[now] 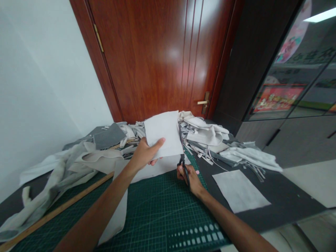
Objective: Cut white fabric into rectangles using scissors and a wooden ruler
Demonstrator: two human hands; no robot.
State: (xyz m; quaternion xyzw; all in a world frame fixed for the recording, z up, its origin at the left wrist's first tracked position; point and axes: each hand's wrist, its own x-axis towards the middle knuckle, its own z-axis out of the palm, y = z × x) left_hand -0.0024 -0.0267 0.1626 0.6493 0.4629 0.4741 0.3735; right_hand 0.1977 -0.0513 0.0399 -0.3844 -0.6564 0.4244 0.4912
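My left hand (148, 152) pinches a white square of fabric (164, 131) by its lower left part, thumb on top and fingers underneath, holding it up off the table. In my right hand (191, 176) is a pair of black-handled scissors (183, 159), pointing away from me. Their blades run along the right edge of the square; whether they are apart or closed I cannot tell. Beneath my hands a larger pale piece of fabric (151, 172) lies on the green cutting mat (160, 206). Another pale square piece (240, 190) rests flat to the right of the mat.
Heaps of white and grey scraps (207, 133) cover the table's back right, with more crumpled strips (60, 175) at the left. A wooden ruler (63, 206) slants across the mat's left side. Behind the table stands a closed wooden door (157, 59); a dark cabinet (262, 136) is at right.
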